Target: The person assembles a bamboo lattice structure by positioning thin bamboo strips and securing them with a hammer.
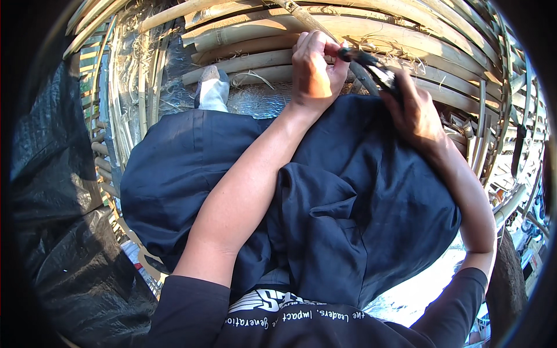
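Black plastic sheet: hangs creased at the far left [64, 232].
Upright strips: thin bamboo lengths [142, 81] with pale curled shavings caught among them, right of the sheet.
Foot: in a grey-and-white covering [212, 93], just beyond the left knee, near a shiny silvery surface [255, 95].
Dark trousers: spread across both bent knees [174, 156], below the hands.
Bamboo slats: long, curved by the lens, across the top [249, 35], sunlit, with shavings on them.
Slim pole: slants down from the upper middle [307, 18], passing behind the left hand.
Left hand: fingers curled in close [319, 69], beside the pole and the tool's tip; whether it grips anything I cannot tell.
Black tool: between the hands [365, 59], tip by the left thumb, a bright metallic patch toward its right end.
Right hand: wrapped around the tool's right end [412, 107], above the right knee.
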Action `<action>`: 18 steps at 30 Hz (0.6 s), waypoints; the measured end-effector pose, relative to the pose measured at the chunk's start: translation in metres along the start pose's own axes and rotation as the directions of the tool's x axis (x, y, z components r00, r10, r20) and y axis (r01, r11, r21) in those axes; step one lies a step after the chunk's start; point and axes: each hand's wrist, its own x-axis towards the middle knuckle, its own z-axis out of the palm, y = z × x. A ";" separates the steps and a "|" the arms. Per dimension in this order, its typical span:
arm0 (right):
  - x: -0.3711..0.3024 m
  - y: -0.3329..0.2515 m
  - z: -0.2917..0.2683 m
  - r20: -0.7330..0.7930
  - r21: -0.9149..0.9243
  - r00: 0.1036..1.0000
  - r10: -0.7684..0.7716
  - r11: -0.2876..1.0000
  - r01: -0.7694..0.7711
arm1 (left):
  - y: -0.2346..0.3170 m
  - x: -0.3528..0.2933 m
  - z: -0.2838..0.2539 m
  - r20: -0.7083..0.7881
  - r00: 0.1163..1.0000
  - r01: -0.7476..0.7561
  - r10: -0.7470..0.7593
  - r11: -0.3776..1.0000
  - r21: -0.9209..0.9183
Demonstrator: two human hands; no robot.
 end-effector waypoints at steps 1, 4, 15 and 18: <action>0.004 -0.001 0.002 -0.029 -0.050 0.992 -0.125 0.991 0.123 | 0.000 0.001 -0.001 -0.008 1.000 -0.008 0.008 1.000 -0.007; -0.001 -0.004 -0.004 -0.181 0.076 0.969 -0.166 0.980 0.182 | 0.005 0.002 -0.003 0.014 1.000 0.010 -0.010 0.999 0.041; 0.005 -0.009 -0.005 -0.093 -0.055 0.991 -0.093 0.995 0.088 | 0.000 -0.002 0.001 -0.008 0.999 0.039 -0.039 0.999 0.028; 0.002 -0.007 -0.006 -0.196 0.052 0.957 -0.214 0.972 0.228 | 0.004 -0.001 0.000 0.001 0.997 0.074 -0.074 0.997 0.036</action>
